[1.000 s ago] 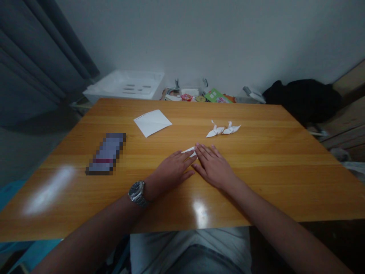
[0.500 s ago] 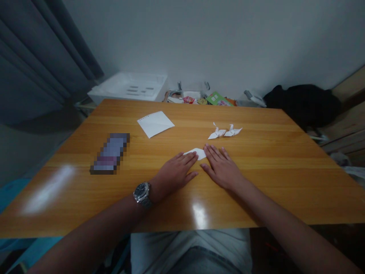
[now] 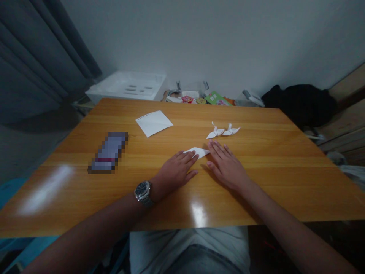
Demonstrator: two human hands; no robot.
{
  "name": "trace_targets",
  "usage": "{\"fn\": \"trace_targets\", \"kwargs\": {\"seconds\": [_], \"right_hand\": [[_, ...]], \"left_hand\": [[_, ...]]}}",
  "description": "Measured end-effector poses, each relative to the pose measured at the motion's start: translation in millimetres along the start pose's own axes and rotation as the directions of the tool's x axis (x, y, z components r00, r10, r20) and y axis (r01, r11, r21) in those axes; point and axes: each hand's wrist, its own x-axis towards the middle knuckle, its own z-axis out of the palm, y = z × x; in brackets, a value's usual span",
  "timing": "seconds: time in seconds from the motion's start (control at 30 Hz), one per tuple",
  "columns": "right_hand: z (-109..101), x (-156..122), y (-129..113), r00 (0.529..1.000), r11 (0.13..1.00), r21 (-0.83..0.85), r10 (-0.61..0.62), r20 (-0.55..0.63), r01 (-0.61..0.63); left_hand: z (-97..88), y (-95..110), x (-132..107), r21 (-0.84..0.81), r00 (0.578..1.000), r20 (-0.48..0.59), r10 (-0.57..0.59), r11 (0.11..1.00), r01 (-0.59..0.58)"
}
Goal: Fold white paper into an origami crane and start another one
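Note:
A small folded white paper (image 3: 199,152) lies on the wooden table (image 3: 273,163). My left hand (image 3: 175,172), with a wristwatch, lies flat and open, its fingertips pressing the paper's left end. My right hand (image 3: 226,164) lies flat and open just right of the paper, fingers stretched out beside its right tip. Two small folded paper figures (image 3: 223,131) sit on the table a little beyond my right hand.
A white notebook sheet (image 3: 154,122) lies further back left. A blurred dark rectangular object (image 3: 108,153) lies to the left. Behind the table stand a white plastic bin (image 3: 128,85), small clutter (image 3: 199,97) and a black bag (image 3: 299,101). Curtains (image 3: 37,64) hang left.
My right hand has slid to the right off the folded paper, uncovering more of it. My left hand stays pressed on the paper's left end.

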Motion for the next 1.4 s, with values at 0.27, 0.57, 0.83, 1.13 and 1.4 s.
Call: {"fn": "trace_targets", "kwargs": {"seconds": [0.27,0.57,0.83,1.13,1.4], "right_hand": [[18,14,-16,0.990,0.993,0.075,-0.101,0.100,0.094],[15,14,-17,0.987,0.993,0.082,-0.094,0.134,0.083],[15,16,-20,0.987,0.996,0.070,-0.069,0.147,0.059],[13,16,-22,0.986,0.996,0.083,-0.056,0.157,0.044],[12,16,-23,0.987,0.993,0.111,-0.046,0.152,0.030]], "left_hand": [[-6.6,3,-1,-0.008,1.000,0.002,-0.013,1.000,0.013],[-7.1,0,-7,0.044,1.000,0.023,-0.012,0.999,0.011],[-15.0,-1,-18,0.118,0.987,0.030,-0.155,0.982,0.151],[-16.1,2,-20,0.179,0.978,0.005,-0.209,0.962,0.205],[-27.6,-12,-7,0.184,0.955,-0.058,-0.290,0.937,0.296]]}}
